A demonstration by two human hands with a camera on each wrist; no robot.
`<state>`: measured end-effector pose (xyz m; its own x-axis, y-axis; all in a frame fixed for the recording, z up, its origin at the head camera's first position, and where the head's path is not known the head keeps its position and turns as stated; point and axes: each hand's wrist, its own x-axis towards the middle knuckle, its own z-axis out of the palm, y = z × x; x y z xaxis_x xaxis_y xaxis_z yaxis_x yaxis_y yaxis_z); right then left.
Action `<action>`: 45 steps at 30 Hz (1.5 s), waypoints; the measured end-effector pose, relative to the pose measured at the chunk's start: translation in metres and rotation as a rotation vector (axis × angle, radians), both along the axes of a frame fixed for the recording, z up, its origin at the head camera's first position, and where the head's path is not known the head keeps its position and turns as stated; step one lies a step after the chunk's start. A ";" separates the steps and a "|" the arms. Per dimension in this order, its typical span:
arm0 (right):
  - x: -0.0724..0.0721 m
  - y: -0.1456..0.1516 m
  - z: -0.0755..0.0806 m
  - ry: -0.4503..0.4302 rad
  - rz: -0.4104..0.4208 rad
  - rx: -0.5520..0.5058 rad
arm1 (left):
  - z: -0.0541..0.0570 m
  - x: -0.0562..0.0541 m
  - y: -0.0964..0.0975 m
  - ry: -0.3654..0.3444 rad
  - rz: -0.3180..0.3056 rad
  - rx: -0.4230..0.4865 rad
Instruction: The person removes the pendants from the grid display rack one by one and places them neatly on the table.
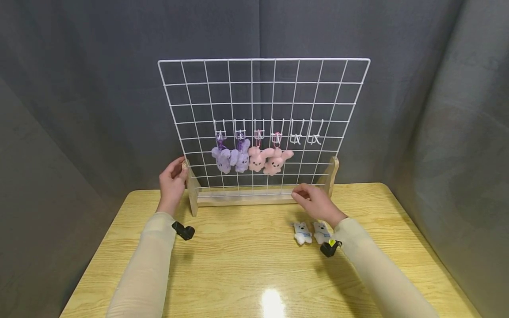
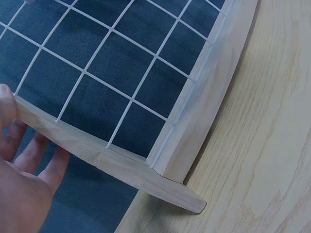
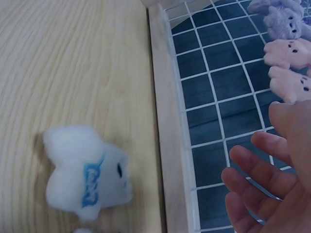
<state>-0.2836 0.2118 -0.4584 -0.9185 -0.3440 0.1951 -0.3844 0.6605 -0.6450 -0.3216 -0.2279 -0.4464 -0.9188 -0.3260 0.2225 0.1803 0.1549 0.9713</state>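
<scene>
My left hand (image 1: 172,185) holds the wooden side post (image 2: 92,158) of a white wire grid rack (image 1: 264,59), thumb in front and fingers behind. My right hand (image 1: 318,205) is in front of the rack's lower right part, fingers loosely bent and holding nothing. Two purple plush keychains (image 1: 222,160) and two pink plush keychains (image 1: 275,163) hang from hooks on the grid. Below my right hand, two white plush bears (image 1: 303,234) lie on the table; the one near the wrist shows blue lettering in the right wrist view.
Two bare white hooks (image 1: 314,138) hang on the grid, right of the pink plush toys. The rack's wooden base bar (image 1: 238,200) runs along the back of the wood-grain table (image 1: 234,260). Dark grey curtains (image 1: 99,88) stand behind and at both sides.
</scene>
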 end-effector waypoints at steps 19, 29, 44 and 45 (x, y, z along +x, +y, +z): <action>-0.001 -0.019 0.029 0.045 -0.079 -0.239 | 0.001 0.000 0.000 -0.003 -0.006 0.004; -0.006 -0.022 0.041 0.046 -0.092 -0.331 | 0.000 0.000 0.000 0.002 -0.003 0.005; -0.017 -0.034 0.054 0.108 -0.087 -0.432 | -0.002 -0.001 -0.003 -0.009 0.000 -0.003; -0.017 -0.035 0.055 0.109 -0.084 -0.442 | -0.002 -0.001 -0.002 -0.010 0.000 -0.002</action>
